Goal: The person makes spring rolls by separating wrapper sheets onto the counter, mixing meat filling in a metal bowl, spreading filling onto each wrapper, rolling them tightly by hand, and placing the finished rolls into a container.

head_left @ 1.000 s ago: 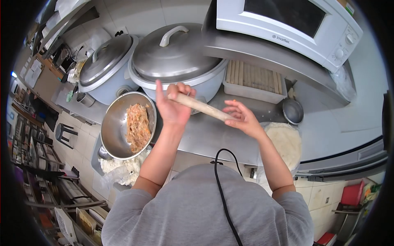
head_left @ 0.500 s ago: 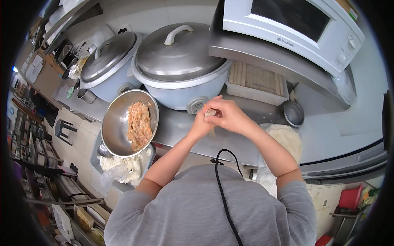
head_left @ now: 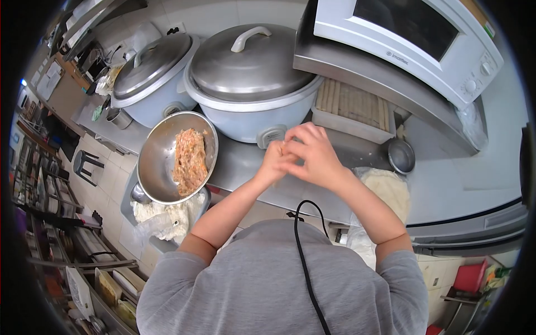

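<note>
My left hand [head_left: 273, 162] is curled closed above the counter, around a small pale dumpling wrapper that is now mostly hidden by the fingers. Over it, my right hand [head_left: 314, 155] bends inward, its thumb and fingertips meeting the left hand at the wrapper. To the left, a steel mixing bowl [head_left: 149, 167] leans at a tilt and holds a mound of minced meat filling [head_left: 190, 162] with orange bits. Beside my right forearm lies a stack of pale round wrappers [head_left: 385, 192] in a plastic bag.
Two large rice cookers [head_left: 245, 114] [head_left: 148, 109] with steel lids stand behind. A white tray [head_left: 352, 125] of long pale rolls sits under the shelf carrying a microwave [head_left: 402, 50]. A ladle [head_left: 401, 155] rests at right. Below the bowl is a grey tub [head_left: 134, 209] with white stuff.
My right hand's fingers have lifted and rearranged over the left hand, covering the pale wrapper that showed between them before. The view has shifted slightly.
</note>
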Motion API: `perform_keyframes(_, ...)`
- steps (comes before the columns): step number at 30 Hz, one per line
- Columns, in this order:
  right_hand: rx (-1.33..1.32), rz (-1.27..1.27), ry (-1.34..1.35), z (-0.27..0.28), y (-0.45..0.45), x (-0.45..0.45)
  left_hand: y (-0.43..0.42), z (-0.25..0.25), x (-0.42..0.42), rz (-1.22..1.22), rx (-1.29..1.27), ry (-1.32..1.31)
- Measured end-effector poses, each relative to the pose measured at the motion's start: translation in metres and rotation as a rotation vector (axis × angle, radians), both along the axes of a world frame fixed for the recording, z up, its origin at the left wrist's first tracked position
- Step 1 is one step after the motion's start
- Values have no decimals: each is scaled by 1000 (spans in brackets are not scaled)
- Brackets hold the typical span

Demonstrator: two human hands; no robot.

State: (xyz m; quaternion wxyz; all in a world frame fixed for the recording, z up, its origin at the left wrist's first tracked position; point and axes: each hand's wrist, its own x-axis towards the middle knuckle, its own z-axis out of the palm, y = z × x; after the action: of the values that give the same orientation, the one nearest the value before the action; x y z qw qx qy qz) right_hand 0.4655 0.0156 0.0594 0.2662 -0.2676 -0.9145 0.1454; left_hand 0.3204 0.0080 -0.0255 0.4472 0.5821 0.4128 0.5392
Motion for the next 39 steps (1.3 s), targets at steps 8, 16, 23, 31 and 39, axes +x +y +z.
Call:
perform_keyframes(8,281,18,134,2,0,14,-18,30,5,7,65,-13)
perform_keyframes(16,314,-9,190,5,-4,14,-22,42,14,-33,15,-30)
perform_keyframes(23,211,-16,71,-9,1,26,-10,24,20,-95,-74,-33)
perform_keyframes(31,-298,-367,235,-151,14,77,34,-123,47,107,-518,-859)
perform_keyframes(39,136,-263,-386,-258,-2,78,13,-156,-4,407,-413,-345)
